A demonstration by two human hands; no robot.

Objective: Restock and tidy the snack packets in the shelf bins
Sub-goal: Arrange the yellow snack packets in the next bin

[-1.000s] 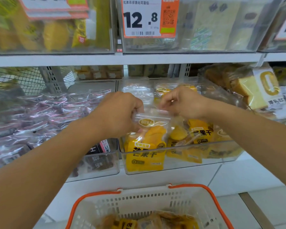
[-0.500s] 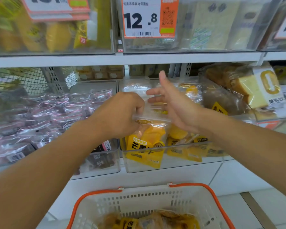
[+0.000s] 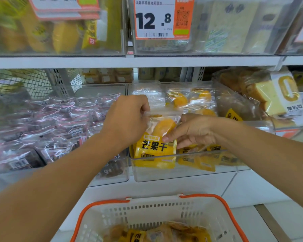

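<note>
Your left hand (image 3: 128,119) pinches the clear top edge of a glossy yellow mango packet (image 3: 156,144); your right hand (image 3: 192,131) grips its lower right side. It stands upright at the front of the clear plastic bin (image 3: 182,172), similar packets behind it. Below your hands, a white perforated basket (image 3: 147,212) with an orange rim holds more packets.

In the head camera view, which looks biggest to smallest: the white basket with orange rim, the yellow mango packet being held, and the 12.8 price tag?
1. White plastic basket with orange rim, though it is nearest the camera and partly cut off.
2 and 3. Yellow mango packet and white-and-orange 12.8 price tag look alike in size; I would not rank them.
</note>
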